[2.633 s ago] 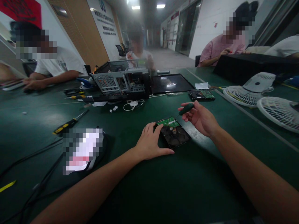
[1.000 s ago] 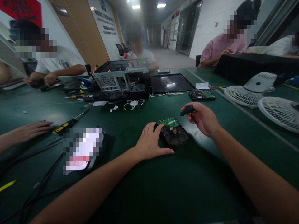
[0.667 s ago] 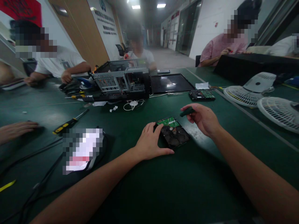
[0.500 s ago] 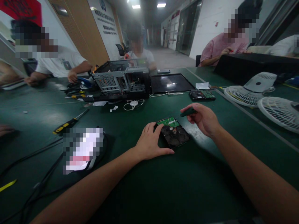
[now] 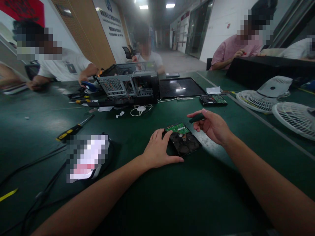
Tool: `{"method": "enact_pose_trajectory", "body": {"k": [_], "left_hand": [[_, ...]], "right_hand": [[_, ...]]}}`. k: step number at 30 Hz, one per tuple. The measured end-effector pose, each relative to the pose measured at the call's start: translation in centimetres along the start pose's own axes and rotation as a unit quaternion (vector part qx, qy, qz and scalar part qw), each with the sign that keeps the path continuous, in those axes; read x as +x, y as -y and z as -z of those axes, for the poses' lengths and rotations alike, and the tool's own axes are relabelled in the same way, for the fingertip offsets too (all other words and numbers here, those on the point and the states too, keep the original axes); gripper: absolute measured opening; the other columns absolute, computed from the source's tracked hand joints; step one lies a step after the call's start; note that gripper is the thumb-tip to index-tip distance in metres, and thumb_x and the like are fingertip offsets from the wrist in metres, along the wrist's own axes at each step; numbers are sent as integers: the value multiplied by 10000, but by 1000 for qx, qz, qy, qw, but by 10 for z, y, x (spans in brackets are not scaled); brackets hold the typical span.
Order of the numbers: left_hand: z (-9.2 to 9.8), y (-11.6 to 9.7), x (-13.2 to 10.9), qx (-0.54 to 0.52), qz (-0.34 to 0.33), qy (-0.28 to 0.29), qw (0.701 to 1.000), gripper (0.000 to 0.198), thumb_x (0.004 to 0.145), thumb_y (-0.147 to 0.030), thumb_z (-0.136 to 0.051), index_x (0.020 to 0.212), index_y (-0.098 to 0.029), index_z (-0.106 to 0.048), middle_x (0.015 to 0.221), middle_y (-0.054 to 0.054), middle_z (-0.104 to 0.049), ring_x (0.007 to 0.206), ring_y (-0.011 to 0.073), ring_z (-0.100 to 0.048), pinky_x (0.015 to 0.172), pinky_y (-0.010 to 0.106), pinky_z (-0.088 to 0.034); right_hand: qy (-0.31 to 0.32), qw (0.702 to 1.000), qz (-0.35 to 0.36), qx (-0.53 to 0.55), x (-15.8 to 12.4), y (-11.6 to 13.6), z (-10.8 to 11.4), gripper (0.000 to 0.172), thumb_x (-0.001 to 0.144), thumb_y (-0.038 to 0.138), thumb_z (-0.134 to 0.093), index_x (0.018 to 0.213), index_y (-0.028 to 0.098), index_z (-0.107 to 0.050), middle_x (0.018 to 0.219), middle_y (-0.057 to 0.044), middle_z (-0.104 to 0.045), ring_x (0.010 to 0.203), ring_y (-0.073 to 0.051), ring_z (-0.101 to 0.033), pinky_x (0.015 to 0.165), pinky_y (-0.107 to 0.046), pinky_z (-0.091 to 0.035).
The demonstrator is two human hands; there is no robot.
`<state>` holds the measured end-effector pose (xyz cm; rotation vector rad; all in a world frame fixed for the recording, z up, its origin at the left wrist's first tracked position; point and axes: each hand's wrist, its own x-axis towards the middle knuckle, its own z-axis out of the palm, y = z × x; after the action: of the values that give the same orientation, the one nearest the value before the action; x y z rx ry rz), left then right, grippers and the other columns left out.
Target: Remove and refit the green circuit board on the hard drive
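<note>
A hard drive [image 5: 186, 144] lies flat on the green table, its green circuit board facing up at the far end. My left hand [image 5: 157, 149] steadies it from the left, fingers over the far left edge and thumb stretched along the near side. Between the thumb and fingers of my right hand [image 5: 213, 126] is a small screwdriver [image 5: 196, 118] with a dark green handle. It is held almost level above the drive's far right corner, and its thin tip points left toward the circuit board. Whether the tip touches a screw cannot be made out.
An opened computer case [image 5: 128, 87] stands at the back beside a black panel [image 5: 182, 88]. A second hard drive [image 5: 213, 100] lies behind my right hand. White fan grilles [image 5: 295, 119] are at right. A yellow-black screwdriver [image 5: 70, 131] and a phone [image 5: 88, 157] lie left. Co-workers sit around.
My right hand and the screwdriver have shifted slightly left, with the index finger reaching further along. My left hand stays on the drive. A co-worker's hand at left has moved toward a blue object.
</note>
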<state>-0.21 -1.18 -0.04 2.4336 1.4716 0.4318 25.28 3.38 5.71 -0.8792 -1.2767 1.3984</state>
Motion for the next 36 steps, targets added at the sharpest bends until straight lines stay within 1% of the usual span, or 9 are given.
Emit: {"method": "enact_pose_trajectory", "body": {"k": [3,8,10,16,19,21,26,31,36], "left_hand": [[0,-1,0,5,0,-3,1000,1245,610,-969,-603,1560,-201,-366,1573,211,-325,1484,452,-281,1213,605,-295],[0,0,0,6,-1,-1,1000,1256,608,-982,-584,1564,-199,-363,1576,214,-317,1489,453,-271,1211,609,-295],[0,1,0,5,-1,-1,1000,1253,609,-984,-579,1568,-209,-355,1579,210,-315,1490,453,-269,1206,615,-300],[2,-1,0,3,2,7,1000,1260,607,-985,-579,1566,-198,-357,1584,216,-313,1494,450,-266,1214,603,-294],[3,-1,0,0,5,7,1000,1258,603,-980,-590,1566,-204,-357,1592,208,-307,1497,454,-261,1217,605,-289],[3,-1,0,-4,3,4,1000,1251,603,-974,-598,1566,-213,-354,1596,203,-304,1496,461,-259,1212,618,-290],[2,-1,0,-10,-3,-5,1000,1233,610,-953,-626,1564,-224,-347,1587,202,-321,1493,462,-266,1205,631,-290],[1,0,0,-8,-2,-2,1000,1239,608,-958,-620,1563,-218,-348,1588,204,-315,1493,462,-263,1205,627,-292],[1,0,0,-2,-1,0,1000,1249,608,-970,-604,1566,-210,-350,1587,209,-313,1489,467,-266,1202,636,-292]], "right_hand": [[6,1000,0,16,0,0,-2,279,981,452,-573,970,211,-713,1179,-110,-725,706,-161,-628,624,-337,-492],[0,1000,-2,22,1,-1,-2,299,988,458,-553,1028,211,-717,1062,-99,-729,679,-169,-644,573,-324,-463],[-2,1000,-7,16,1,-1,-2,326,987,477,-551,1044,208,-727,1052,-99,-722,675,-168,-637,557,-324,-452],[3,1000,-6,-26,-1,0,-3,376,985,539,-549,1042,221,-741,1150,-100,-715,688,-153,-596,517,-309,-403],[-4,999,11,-44,-1,0,-2,394,989,552,-536,992,221,-750,1095,-96,-722,722,-162,-597,553,-314,-428],[-5,999,18,-47,0,-1,-2,410,990,565,-527,974,222,-751,1077,-102,-726,748,-174,-611,605,-331,-464],[-11,1000,10,-10,2,-2,-3,411,965,605,-537,987,231,-708,1143,-115,-730,797,-204,-647,734,-385,-531],[-14,999,-9,32,4,-2,-2,359,967,517,-531,1022,210,-708,1125,-122,-740,832,-221,-672,784,-402,-554],[-11,999,-11,49,4,-3,-1,317,965,460,-540,1039,205,-714,1126,-123,-740,860,-225,-689,831,-412,-563]]}}
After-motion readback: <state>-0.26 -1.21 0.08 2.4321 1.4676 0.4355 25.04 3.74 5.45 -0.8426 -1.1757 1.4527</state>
